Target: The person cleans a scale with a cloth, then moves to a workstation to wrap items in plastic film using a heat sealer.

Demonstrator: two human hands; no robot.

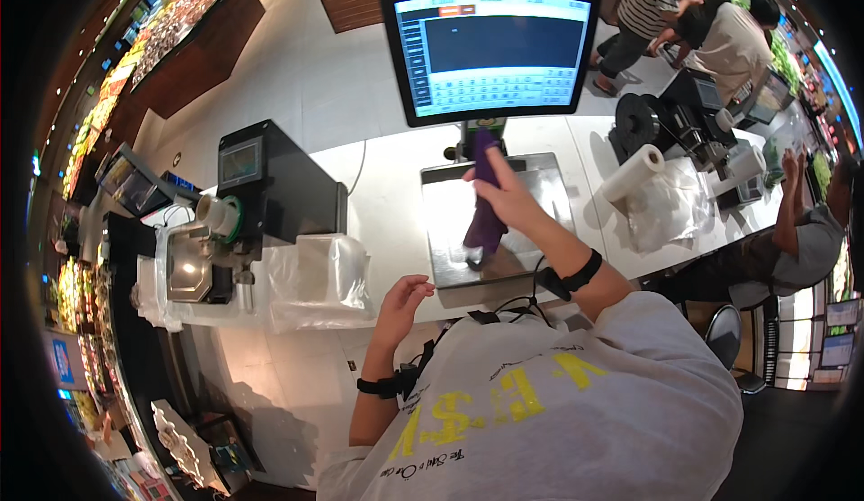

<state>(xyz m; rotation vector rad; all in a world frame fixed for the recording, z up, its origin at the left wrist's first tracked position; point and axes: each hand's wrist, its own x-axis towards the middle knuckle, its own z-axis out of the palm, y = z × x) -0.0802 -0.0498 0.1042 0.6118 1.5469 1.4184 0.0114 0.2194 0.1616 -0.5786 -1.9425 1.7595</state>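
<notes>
My right hand [507, 192] grips a purple cloth [483, 221] over the bare metal plate of a weighing scale [540, 197]. The cloth hangs down towards the plate's near part, and its upper end reaches the post under the screen. Whether the cloth touches the metal I cannot tell. Near the counter's front edge, left of the scale, my left hand [406, 296] holds nothing, its fingers loosely bent. A large lit touch screen [491, 48] with an on-screen keyboard stands behind the scale.
Left of the scale are a black machine [280, 187] and clear plastic bags [324, 275] on the white counter [385, 197]. To the right lie a plastic roll [634, 170], more bags [668, 207] and another machine [688, 119]. A seated person [806, 248] is at the far right.
</notes>
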